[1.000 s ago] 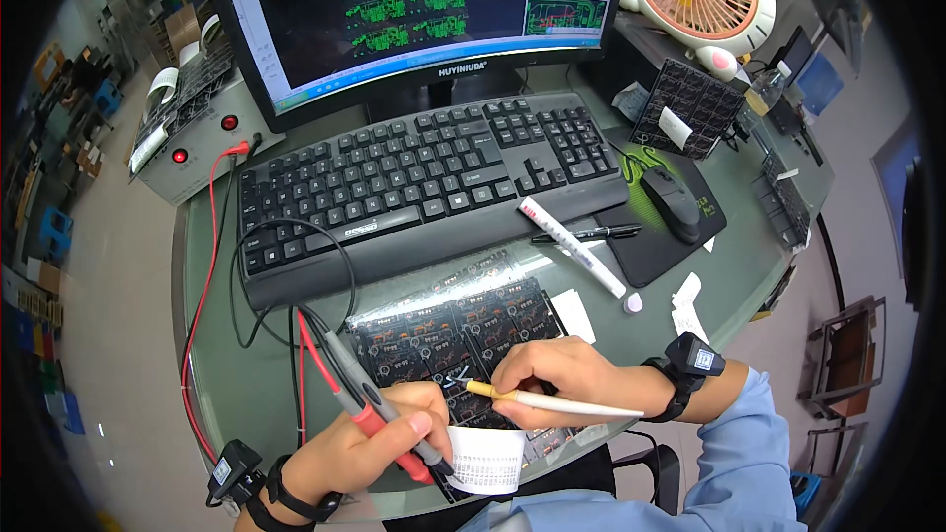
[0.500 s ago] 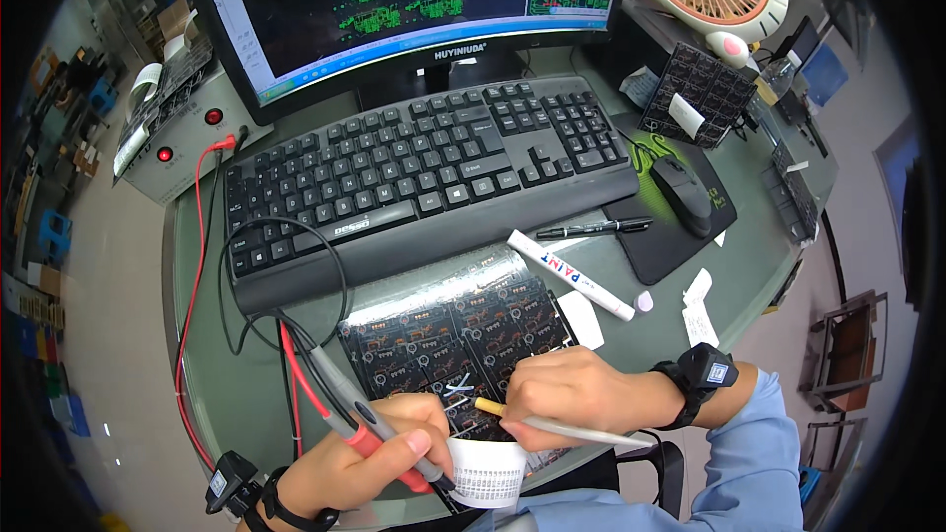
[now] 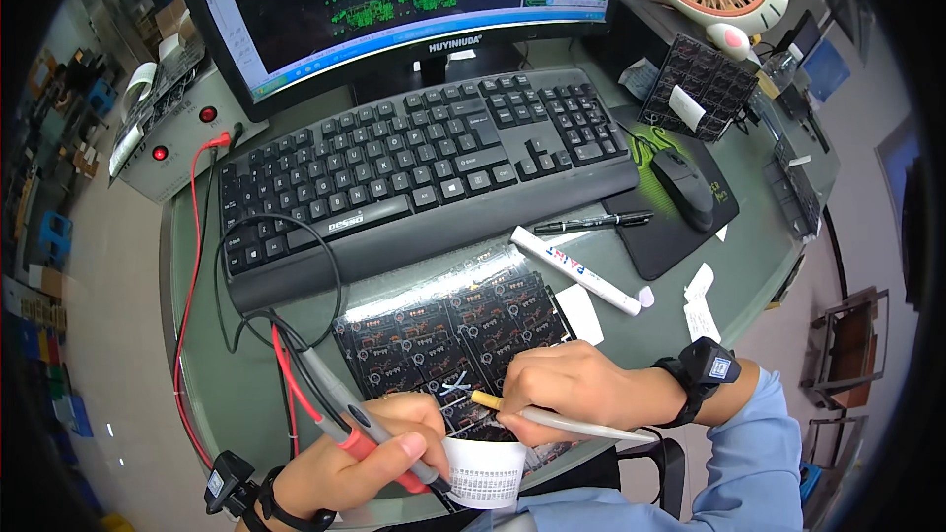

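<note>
A black circuit board panel [image 3: 414, 340] with copper-coloured traces lies on the desk under both hands. My left hand [image 3: 384, 453] is closed around a red test probe [image 3: 357, 444] and a grey test probe [image 3: 333, 386], their leads running up and back to the left. Closed in a pinch, my right hand [image 3: 562, 384] holds a slim pale-handled tool [image 3: 591, 429] with a yellow collar. Its thin tip points left at the board, close to my left fingers. Small whitish marks or strips show on the board by the tip. A white printed paper strip [image 3: 485, 473] hangs at the board's near edge.
Behind the board stands a black keyboard [image 3: 414, 172], with a monitor [image 3: 394, 0] beyond it. A white paint marker [image 3: 576, 271], a black pen [image 3: 593, 223] and a mouse [image 3: 682, 189] lie to the right. A grey box [image 3: 182, 153] with red lights stands at left.
The whole view has shifted slightly. Both hands keep their grips and stay nearly in the same place over the board.
</note>
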`<state>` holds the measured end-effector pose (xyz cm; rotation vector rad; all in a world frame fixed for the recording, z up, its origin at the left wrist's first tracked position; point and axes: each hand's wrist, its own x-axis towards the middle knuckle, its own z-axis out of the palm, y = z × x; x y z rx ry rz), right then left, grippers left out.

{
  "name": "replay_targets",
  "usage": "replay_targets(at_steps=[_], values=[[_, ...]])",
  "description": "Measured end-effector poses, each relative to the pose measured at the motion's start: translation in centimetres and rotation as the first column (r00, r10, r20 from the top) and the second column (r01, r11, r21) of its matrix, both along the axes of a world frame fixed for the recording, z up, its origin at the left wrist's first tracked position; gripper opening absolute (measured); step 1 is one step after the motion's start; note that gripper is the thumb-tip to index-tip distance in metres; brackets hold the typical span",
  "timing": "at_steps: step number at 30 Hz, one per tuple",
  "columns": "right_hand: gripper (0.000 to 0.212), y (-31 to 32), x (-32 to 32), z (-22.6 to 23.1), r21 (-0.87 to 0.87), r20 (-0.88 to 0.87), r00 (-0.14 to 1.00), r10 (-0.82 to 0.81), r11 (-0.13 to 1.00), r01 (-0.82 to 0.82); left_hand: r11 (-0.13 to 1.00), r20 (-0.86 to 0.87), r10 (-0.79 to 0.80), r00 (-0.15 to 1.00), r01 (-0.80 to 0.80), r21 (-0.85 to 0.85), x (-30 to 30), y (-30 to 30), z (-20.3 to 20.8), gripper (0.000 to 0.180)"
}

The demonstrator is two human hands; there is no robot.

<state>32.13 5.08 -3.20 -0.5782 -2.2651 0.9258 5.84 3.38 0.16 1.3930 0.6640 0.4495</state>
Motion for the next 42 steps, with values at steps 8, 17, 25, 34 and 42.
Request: replay_targets(at_steps=[8, 17, 25, 34, 42], values=[[0.015, 4.2, 2.8, 2.1, -0.158, -0.144, 0.906, -0.398, 0.913, 0.376, 0.999, -0.013, 0.039, 0.999, -0.039, -0.009, -0.2, -0.3, -0.5, 0.043], [0.015, 8.4, 5.9, 0.5, 0.541, 0.095, 0.678, -0.729, 0.609, 0.580, 0.996, 0.006, 0.067, 0.998, -0.067, 0.060, 0.0, -1.0, -1.5, 0.041], [0.015, 8.7, 6.0, 0.8, 0.491, -0.079, 0.595, -0.800, 0.489, 0.721, 0.988, 0.084, 0.047, 0.995, -0.059, 0.141, -0.2, -0.8, -2.7, 0.050], [0.020, 8.9, 5.6, 0.8, 0.508, -0.097, 0.632, -0.769, 0.508, 0.695, 0.991, 0.115, 0.093, 0.989, -0.104, 0.090, -0.4, -0.8, -3.0, 0.043], [0.014, 8.7, 6.2, 1.4, 0.548, -0.087, 0.650, -0.755, 0.508, 0.664, 0.989, 0.165, 0.088, 0.982, -0.107, 0.105, -0.2, -1.0, -2.9, 0.045]])
